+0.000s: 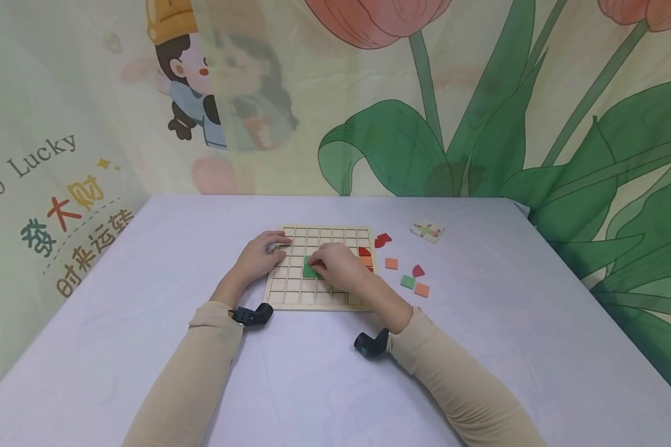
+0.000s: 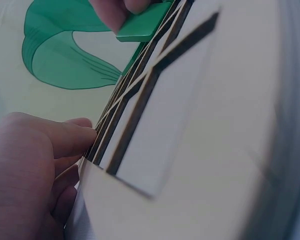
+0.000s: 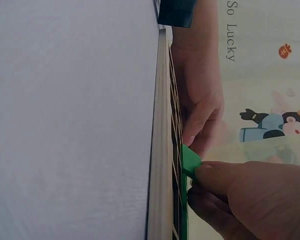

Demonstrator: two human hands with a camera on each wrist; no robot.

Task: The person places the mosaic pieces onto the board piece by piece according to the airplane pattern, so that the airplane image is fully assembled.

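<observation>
On the table lies a wooden grid board with raised dividers. My right hand is over its middle, thumb and fingertips pinching a green square tile. That tile stands tilted against the board in the right wrist view, with more green lying flat along the grid beside it. My left hand rests on the board's left edge, thumb and fingers spread apart on the frame. Red pieces and an orange tile sit in cells at the board's right side, partly covered by my right hand.
Right of the board lie loose pieces: red petal-shaped ones, an orange square, a green square, another orange square and a red piece. Farther back is a small patterned card or packet. A printed cloth hangs behind the table.
</observation>
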